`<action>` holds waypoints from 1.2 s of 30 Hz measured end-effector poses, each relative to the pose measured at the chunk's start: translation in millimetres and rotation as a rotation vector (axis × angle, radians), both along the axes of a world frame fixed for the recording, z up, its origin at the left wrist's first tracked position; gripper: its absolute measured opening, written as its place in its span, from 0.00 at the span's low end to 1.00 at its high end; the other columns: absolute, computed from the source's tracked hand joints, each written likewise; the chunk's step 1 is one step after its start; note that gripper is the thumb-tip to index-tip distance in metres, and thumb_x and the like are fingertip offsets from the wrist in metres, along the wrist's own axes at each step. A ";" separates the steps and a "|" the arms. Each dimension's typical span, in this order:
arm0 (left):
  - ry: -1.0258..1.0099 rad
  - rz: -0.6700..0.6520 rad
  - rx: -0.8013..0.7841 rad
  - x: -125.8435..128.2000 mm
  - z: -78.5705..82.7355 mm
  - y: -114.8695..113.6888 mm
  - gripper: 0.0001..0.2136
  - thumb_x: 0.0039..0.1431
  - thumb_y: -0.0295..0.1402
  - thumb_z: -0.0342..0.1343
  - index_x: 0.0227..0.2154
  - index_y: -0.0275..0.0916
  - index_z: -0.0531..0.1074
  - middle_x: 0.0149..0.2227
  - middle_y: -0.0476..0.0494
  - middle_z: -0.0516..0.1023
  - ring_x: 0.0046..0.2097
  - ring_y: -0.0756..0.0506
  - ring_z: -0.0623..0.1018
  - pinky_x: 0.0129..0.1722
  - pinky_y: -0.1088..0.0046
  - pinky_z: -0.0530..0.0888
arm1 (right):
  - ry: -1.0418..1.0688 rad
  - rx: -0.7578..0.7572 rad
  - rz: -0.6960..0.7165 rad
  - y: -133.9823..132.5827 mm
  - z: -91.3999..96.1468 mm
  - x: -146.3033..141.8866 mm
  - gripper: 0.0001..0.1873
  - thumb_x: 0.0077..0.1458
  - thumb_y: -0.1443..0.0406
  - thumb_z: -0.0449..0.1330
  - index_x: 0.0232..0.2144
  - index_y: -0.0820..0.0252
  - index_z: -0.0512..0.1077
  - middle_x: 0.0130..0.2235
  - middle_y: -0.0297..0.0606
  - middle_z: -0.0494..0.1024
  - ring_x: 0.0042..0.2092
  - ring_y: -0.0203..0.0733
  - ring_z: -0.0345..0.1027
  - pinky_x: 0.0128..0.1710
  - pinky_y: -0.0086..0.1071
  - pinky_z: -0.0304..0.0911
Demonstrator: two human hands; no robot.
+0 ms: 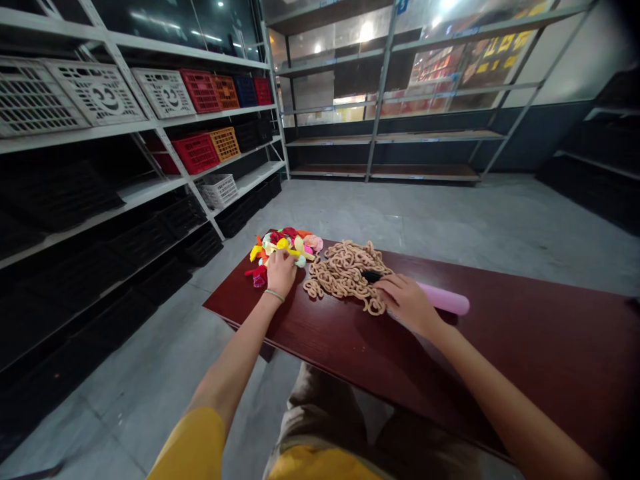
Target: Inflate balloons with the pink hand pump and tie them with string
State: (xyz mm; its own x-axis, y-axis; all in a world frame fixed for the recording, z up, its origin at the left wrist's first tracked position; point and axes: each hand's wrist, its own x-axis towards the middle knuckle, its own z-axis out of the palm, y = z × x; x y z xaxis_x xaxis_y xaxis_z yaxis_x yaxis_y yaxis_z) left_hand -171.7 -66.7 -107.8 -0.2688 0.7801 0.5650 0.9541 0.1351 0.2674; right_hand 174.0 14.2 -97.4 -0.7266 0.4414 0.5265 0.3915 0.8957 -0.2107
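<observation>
My left hand (281,273), with a thin bracelet at the wrist, rests on the near edge of a heap of deflated coloured balloons (283,250). Whether its fingers grip anything is hidden. To its right lies a tangled pile of beige rope-like rings (345,277). My right hand (406,301) sits at that pile's right edge, over a pink rod-shaped handle (443,297) whose black bristly head (371,275) pokes into the rings. It appears to hold this brush. All of this lies on a dark red wooden table (350,340).
Metal shelves (150,127) along the left hold white, red, orange and blue plastic crates (200,90), with many black crates lower down. Further metal shelving (385,153) stands ahead beside glass. A grey concrete floor (440,220) surrounds the table. My yellow sleeve and khaki-covered knees show below.
</observation>
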 end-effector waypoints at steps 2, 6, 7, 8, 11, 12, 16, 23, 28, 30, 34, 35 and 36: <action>-0.062 -0.013 0.087 5.0 4.9 1.3 0.08 0.57 0.28 0.55 0.37 0.42 0.76 0.48 0.36 0.68 0.52 0.35 0.68 0.54 0.52 0.65 | 0.002 0.013 -0.054 12.7 0.4 17.8 0.12 0.64 0.63 0.50 0.41 0.56 0.73 0.43 0.42 0.76 0.45 0.45 0.67 0.47 0.40 0.61; -0.356 -0.134 0.267 23.6 18.8 8.5 0.06 0.60 0.32 0.54 0.36 0.41 0.75 0.46 0.38 0.72 0.52 0.38 0.70 0.55 0.58 0.65 | -0.047 0.061 -0.143 28.2 1.4 42.1 0.14 0.63 0.64 0.49 0.43 0.57 0.73 0.44 0.43 0.76 0.46 0.47 0.66 0.47 0.40 0.61; -0.462 -0.165 0.312 29.7 22.5 11.1 0.06 0.61 0.33 0.54 0.35 0.41 0.75 0.44 0.39 0.73 0.50 0.40 0.71 0.54 0.60 0.66 | -0.066 0.077 -0.166 29.3 1.6 45.6 0.15 0.63 0.63 0.48 0.43 0.57 0.73 0.45 0.44 0.76 0.46 0.48 0.66 0.47 0.41 0.60; -0.580 -0.189 0.356 36.3 26.2 13.8 0.06 0.61 0.34 0.53 0.34 0.40 0.74 0.41 0.41 0.74 0.47 0.42 0.72 0.51 0.63 0.67 | -0.086 0.093 -0.190 29.5 1.4 48.4 0.15 0.63 0.62 0.48 0.44 0.57 0.73 0.45 0.44 0.76 0.46 0.48 0.66 0.47 0.41 0.60; -1.009 -0.220 0.456 57.8 36.6 22.6 0.08 0.61 0.37 0.54 0.30 0.40 0.71 0.31 0.47 0.72 0.36 0.46 0.72 0.38 0.72 0.71 | -0.138 0.132 -0.255 26.9 -2.0 55.2 0.17 0.63 0.60 0.49 0.48 0.57 0.72 0.47 0.45 0.75 0.48 0.50 0.66 0.46 0.42 0.59; -1.179 -0.228 0.465 65.6 39.6 25.7 0.08 0.62 0.37 0.53 0.30 0.40 0.70 0.29 0.48 0.71 0.33 0.48 0.72 0.34 0.74 0.70 | -0.154 0.138 -0.273 25.8 -4.1 57.5 0.18 0.63 0.58 0.49 0.50 0.57 0.72 0.48 0.45 0.75 0.48 0.51 0.66 0.46 0.43 0.59; -1.795 -0.296 0.318 98.0 47.0 39.8 0.06 0.63 0.36 0.52 0.34 0.39 0.68 0.28 0.49 0.72 0.27 0.50 0.72 0.26 0.76 0.70 | -0.240 0.098 -0.333 22.6 -13.1 66.9 0.25 0.61 0.56 0.51 0.58 0.56 0.65 0.53 0.46 0.73 0.49 0.53 0.66 0.45 0.44 0.58; -2.370 -0.631 0.333 123.3 36.2 63.1 0.12 0.66 0.39 0.49 0.31 0.37 0.68 0.24 0.50 0.67 0.23 0.54 0.67 0.21 0.80 0.65 | -0.416 0.070 -0.424 16.5 -8.8 72.8 0.30 0.61 0.59 0.51 0.65 0.49 0.55 0.54 0.42 0.73 0.48 0.50 0.68 0.43 0.41 0.57; -2.392 -0.688 0.558 106.8 28.1 56.1 0.10 0.66 0.36 0.48 0.37 0.36 0.71 0.34 0.43 0.75 0.35 0.50 0.76 0.33 0.76 0.74 | -0.423 0.085 -0.419 11.4 0.9 71.2 0.30 0.61 0.61 0.52 0.65 0.48 0.57 0.51 0.41 0.74 0.46 0.48 0.69 0.40 0.37 0.59; -2.402 -0.602 0.618 100.5 26.0 53.4 0.10 0.64 0.24 0.46 0.40 0.36 0.72 0.37 0.43 0.76 0.37 0.51 0.77 0.35 0.77 0.75 | -0.382 0.081 -0.417 8.6 4.0 70.4 0.30 0.61 0.60 0.51 0.65 0.49 0.56 0.50 0.40 0.75 0.44 0.46 0.70 0.37 0.35 0.59; -2.418 -0.467 0.772 94.4 24.7 53.4 0.14 0.64 0.21 0.43 0.46 0.35 0.70 0.40 0.41 0.78 0.41 0.51 0.79 0.41 0.76 0.77 | -0.320 0.055 -0.375 1.0 9.5 67.7 0.32 0.61 0.58 0.52 0.66 0.48 0.53 0.49 0.38 0.75 0.43 0.44 0.71 0.32 0.32 0.60; -2.412 -0.477 0.810 94.0 25.2 53.5 0.13 0.66 0.24 0.43 0.47 0.35 0.70 0.42 0.40 0.78 0.44 0.49 0.79 0.43 0.74 0.77 | -0.305 0.057 -0.355 -1.0 10.5 66.3 0.32 0.61 0.58 0.52 0.66 0.48 0.53 0.49 0.38 0.75 0.43 0.44 0.72 0.32 0.32 0.61; -2.407 -0.497 0.837 94.0 25.8 53.3 0.12 0.67 0.27 0.44 0.47 0.36 0.70 0.44 0.39 0.78 0.46 0.48 0.79 0.46 0.71 0.77 | -0.289 0.061 -0.332 -3.0 11.1 64.5 0.32 0.61 0.58 0.52 0.66 0.48 0.53 0.49 0.38 0.75 0.44 0.44 0.72 0.33 0.32 0.62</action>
